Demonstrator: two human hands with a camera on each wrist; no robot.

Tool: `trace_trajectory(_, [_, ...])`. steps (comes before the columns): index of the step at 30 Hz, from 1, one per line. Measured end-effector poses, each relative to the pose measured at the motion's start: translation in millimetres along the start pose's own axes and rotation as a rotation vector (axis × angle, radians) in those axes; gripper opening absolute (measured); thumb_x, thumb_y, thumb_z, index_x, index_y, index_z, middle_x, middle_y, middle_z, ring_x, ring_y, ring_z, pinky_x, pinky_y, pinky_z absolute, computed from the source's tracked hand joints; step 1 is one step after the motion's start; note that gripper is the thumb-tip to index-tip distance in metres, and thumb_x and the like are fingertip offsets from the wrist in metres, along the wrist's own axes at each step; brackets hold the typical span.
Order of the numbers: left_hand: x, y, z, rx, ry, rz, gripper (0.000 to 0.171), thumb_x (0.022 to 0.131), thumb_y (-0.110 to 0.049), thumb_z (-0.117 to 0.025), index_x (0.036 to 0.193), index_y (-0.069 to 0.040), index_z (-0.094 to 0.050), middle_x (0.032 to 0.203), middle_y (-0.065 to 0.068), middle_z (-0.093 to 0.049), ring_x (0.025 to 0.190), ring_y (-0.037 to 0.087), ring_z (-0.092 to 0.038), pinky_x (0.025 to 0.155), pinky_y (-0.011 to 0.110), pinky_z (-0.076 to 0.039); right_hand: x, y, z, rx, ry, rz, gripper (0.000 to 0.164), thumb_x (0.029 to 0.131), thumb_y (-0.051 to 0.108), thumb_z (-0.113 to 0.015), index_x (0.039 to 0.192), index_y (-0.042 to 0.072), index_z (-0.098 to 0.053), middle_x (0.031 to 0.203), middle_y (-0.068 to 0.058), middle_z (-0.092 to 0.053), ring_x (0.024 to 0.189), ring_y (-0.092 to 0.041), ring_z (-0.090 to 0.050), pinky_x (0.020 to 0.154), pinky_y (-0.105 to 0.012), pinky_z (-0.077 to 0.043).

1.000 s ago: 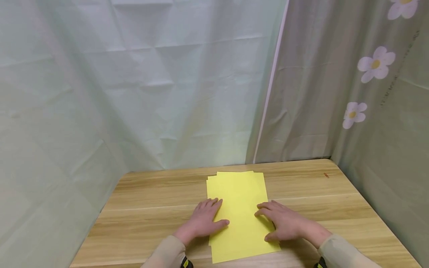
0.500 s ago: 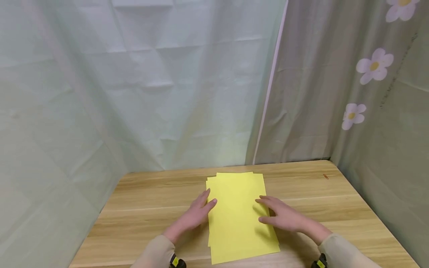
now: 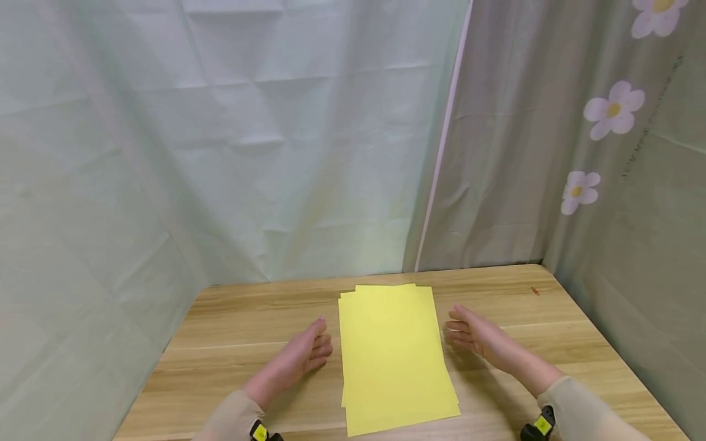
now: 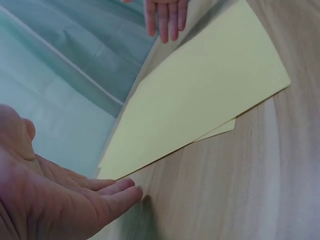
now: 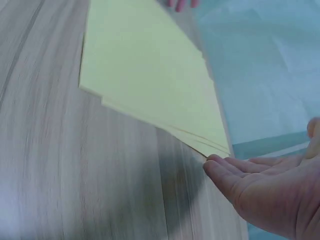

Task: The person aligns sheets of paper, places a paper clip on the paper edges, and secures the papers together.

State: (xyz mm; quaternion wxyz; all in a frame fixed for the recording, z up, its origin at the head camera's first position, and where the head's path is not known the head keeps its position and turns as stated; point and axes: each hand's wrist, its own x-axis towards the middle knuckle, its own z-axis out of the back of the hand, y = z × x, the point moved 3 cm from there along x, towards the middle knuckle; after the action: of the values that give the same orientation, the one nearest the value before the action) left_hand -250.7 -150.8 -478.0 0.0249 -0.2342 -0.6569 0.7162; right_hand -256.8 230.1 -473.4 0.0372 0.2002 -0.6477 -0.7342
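Several sheets of yellow paper (image 3: 397,361) lie in a loose stack on the table, their edges out of line with one another. To the left of the stack is my left hand (image 3: 300,355), palm turned inward and fingers extended, holding nothing. My right hand (image 3: 480,337) is on the other side, its palm also facing the paper (image 5: 150,75) and its fingers loosely extended. In the head view both hands are apart from the sheets. Whether the right fingertips touch the paper's edge in the right wrist view, I cannot tell.
The wood-grain table (image 3: 242,343) bears a small orange-red paper clip (image 3: 535,291) near its back right corner. Pale curtains (image 3: 276,153) stand behind and along both sides of the table. White flowers (image 3: 614,110) are printed on the right-hand one.
Both hands have lifted off the sheets and moved outward to either side, turning their palms inward. The paper stack lies as before.
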Motion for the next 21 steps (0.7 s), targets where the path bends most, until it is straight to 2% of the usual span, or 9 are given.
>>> trace_trajectory(3, [-2.5, 0.6, 2.6, -0.072, 0.025, 0.027, 0.089, 0.110, -0.056, -0.026, 0.153, 0.019, -0.003, 0.154, 0.046, -0.016, 0.142, 0.058, -0.027, 0.115, 0.062, -0.027, 0.2, -1.0, 3.5, 0.090, 0.005, -0.044, 0.088, 0.110, 0.056, -0.026, 0.153, -0.019, -0.011, 0.154, -0.043, -0.023, 0.142, -0.053, -0.032, 0.117, -0.056, -0.028])
trace_trajectory(8, [-6.9, 1.4, 5.9, -0.144, 0.083, 0.065, 0.091, 0.109, -0.057, -0.023, 0.153, 0.019, 0.000, 0.154, 0.046, -0.014, 0.143, 0.058, -0.023, 0.116, 0.063, -0.024, -0.7, -3.4, 7.6, 0.182, -0.010, -0.121, 0.099, 0.105, 0.066, -0.030, 0.153, -0.019, -0.012, 0.154, -0.043, -0.024, 0.140, -0.051, -0.037, 0.116, -0.055, -0.032])
trace_trajectory(15, [-7.6, 3.3, 5.2, -0.218, 0.149, 0.096, 0.101, 0.105, -0.066, -0.027, 0.153, 0.018, 0.003, 0.155, 0.045, -0.011, 0.144, 0.058, -0.020, 0.117, 0.063, -0.022, -0.8, -6.1, 9.2, 0.217, 0.003, -0.162, 0.099, 0.105, 0.066, -0.027, 0.152, -0.020, -0.012, 0.154, -0.043, -0.024, 0.142, -0.053, -0.033, 0.115, -0.057, -0.032])
trace_trajectory(21, [-5.5, 4.3, 1.0, -0.267, 0.173, 0.114, 0.101, 0.106, -0.065, -0.026, 0.152, 0.019, 0.004, 0.156, 0.045, -0.008, 0.145, 0.057, -0.018, 0.118, 0.062, -0.021, 0.4, -7.2, 8.8, 0.226, 0.017, -0.181, 0.101, 0.105, 0.068, -0.027, 0.152, -0.021, -0.011, 0.154, -0.043, -0.023, 0.141, -0.053, -0.033, 0.116, -0.057, -0.032])
